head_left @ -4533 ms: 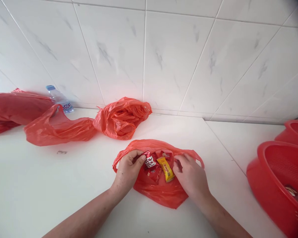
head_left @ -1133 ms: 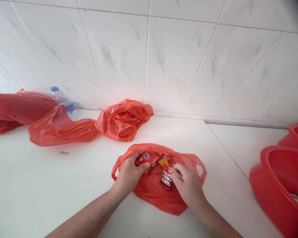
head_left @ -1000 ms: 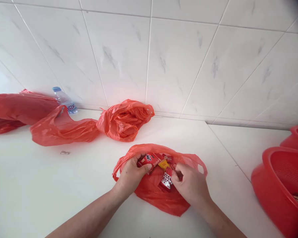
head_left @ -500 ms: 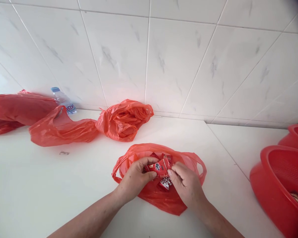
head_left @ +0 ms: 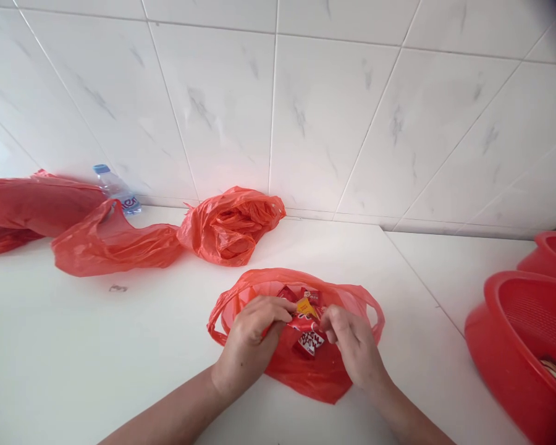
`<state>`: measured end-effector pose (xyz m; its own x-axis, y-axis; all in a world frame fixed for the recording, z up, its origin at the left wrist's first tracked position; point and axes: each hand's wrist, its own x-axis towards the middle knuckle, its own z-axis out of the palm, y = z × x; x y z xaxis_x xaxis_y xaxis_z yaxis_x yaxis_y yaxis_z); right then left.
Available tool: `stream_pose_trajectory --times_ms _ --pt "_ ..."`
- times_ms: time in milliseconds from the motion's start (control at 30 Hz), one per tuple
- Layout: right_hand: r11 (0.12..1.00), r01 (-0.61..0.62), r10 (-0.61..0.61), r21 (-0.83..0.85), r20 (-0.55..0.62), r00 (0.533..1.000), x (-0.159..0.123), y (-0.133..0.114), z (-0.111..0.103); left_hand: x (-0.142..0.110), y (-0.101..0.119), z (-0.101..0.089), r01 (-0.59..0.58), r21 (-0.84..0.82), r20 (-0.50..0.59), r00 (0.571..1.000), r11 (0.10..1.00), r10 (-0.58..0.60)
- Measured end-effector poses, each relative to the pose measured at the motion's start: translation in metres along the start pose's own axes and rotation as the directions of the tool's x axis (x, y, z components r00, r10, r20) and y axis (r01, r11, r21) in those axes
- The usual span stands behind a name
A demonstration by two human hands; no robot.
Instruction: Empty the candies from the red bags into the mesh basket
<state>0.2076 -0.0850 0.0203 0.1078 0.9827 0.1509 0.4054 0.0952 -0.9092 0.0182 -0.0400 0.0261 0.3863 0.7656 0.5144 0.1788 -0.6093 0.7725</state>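
A red plastic bag [head_left: 306, 377] lies open on the white table, with several small wrapped sweets inside. Over its mouth, my left hand [head_left: 254, 337] pinches one end of a red wrapped sweet [head_left: 303, 322] between thumb and fingers. At the other end of that sweet, my right hand [head_left: 352, 340] is closed, its fingertips curled on the wrapper. A yellow packet [head_left: 306, 306] shows just behind it. Below lies a white-and-red packet [head_left: 309, 342] in the bag. Part of the held sweet is hidden by my fingers.
A crumpled red bag [head_left: 231, 225] sits by the tiled wall, joined on its left by another loose red bag [head_left: 115, 244]. A clear bottle [head_left: 120, 190] lies against the wall. Red plastic baskets [head_left: 495, 346] stand at the right edge.
The red sweet has turned between my hands, so its printed face no longer shows flat. My left hand has rolled over it, and the yellow packet has come into sight.
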Motion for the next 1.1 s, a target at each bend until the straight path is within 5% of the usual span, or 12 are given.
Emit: stream_pose_trajectory --times_ms 133,367,467,600,767,1100 --pt "0.993 -0.076 0.078 0.095 -0.016 0.997 0.001 -0.005 -0.002 -0.007 -0.001 -0.003 -0.32 0.225 0.045 0.947 0.92 0.319" --pt "0.953 -0.193 0.154 0.234 0.173 0.973 0.004 -0.004 -0.001 -0.011 -0.003 -0.003 -0.414 0.405 0.219 0.909 0.815 0.354" --pt "0.947 -0.219 0.192 0.237 0.13 0.973 0.006 -0.001 -0.003 -0.006 0.001 -0.002 -0.289 0.29 0.183 0.953 0.912 0.243" --pt "0.958 -0.215 0.194 0.19 0.12 0.974 0.007 -0.002 -0.003 0.0 0.003 -0.003 0.049 0.095 0.125 0.99 0.994 -0.061" --pt "0.969 -0.216 0.195 0.123 0.162 0.967 0.004 -0.009 0.002 0.002 -0.002 0.002 0.428 -0.096 0.166 0.897 0.899 -0.409" --pt "0.972 -0.191 0.163 0.134 0.194 0.967 0.005 -0.005 0.002 0.004 -0.009 0.004 0.546 -0.366 0.153 0.834 0.754 -0.53"
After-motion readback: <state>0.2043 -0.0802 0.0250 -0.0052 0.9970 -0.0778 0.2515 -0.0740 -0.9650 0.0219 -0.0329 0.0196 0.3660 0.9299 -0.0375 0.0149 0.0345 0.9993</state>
